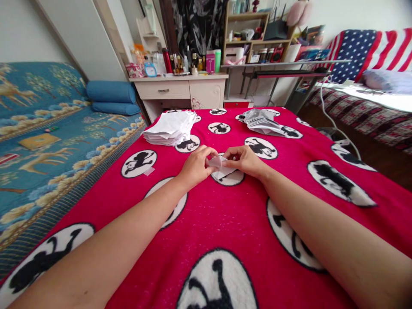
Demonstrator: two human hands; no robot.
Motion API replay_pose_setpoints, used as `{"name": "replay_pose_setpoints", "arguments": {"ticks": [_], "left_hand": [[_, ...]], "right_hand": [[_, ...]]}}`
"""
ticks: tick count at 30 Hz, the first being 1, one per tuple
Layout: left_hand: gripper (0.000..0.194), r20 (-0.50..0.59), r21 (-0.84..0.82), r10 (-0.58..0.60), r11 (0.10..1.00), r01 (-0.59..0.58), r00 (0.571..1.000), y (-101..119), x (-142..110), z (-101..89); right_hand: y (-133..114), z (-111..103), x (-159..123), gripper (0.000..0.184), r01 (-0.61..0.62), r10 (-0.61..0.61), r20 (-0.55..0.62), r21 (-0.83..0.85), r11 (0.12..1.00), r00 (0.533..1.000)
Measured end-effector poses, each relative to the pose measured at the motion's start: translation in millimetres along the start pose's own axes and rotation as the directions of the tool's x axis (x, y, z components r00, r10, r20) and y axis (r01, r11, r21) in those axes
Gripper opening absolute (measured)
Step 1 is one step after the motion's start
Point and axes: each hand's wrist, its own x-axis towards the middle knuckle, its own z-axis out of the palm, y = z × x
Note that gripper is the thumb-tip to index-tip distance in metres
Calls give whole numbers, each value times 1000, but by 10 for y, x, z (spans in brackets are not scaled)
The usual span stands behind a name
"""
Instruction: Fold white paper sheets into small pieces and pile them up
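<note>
Between my two hands, over the middle of the red cloth (209, 214), is a small folded piece of white paper (221, 166). My left hand (200, 164) pinches its left edge with thumb and fingers. From the right, my right hand (244, 160) is closed on its other side, thumb and forefinger pressed together. The paper is partly hidden by the fingers, and its exact fold cannot be made out. Beyond my left hand lies a thick stack of white paper sheets (172, 126). Farther off on the right rests a pile of folded papers (262, 120).
A small pale paper scrap (149, 171) lies left on the cloth. At the left stands a sofa with a blue patterned cover (80, 137). Behind the table are a white dresser (174, 89) with bottles and a desk with shelves (273, 64). A white cable (334, 122) hangs at right.
</note>
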Motion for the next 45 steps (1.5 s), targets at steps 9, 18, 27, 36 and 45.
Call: {"name": "replay_pose_setpoints", "arguments": {"ticks": [9, 18, 27, 36, 45], "left_hand": [[16, 161, -49, 71, 997, -64, 984, -45, 20, -87], [9, 260, -49, 9, 999, 4, 966, 51, 61, -185], [45, 315, 202, 1, 977, -68, 949, 144, 8, -158], [34, 205, 353, 48, 928, -120, 978, 253, -43, -114], [23, -68, 83, -89, 992, 95, 994, 125, 1, -64]], "right_hand": [[33, -3, -2, 35, 43, -38, 79, -67, 997, 996], [25, 29, 36, 29, 38, -12, 111, -229, 973, 994], [-143, 63, 85, 15, -113, 198, 104, -537, 836, 975], [-113, 60, 99, 25, -355, 356, -19, -163, 921, 934], [-46, 102, 75, 37, -245, 292, -235, 212, 946, 927]]}}
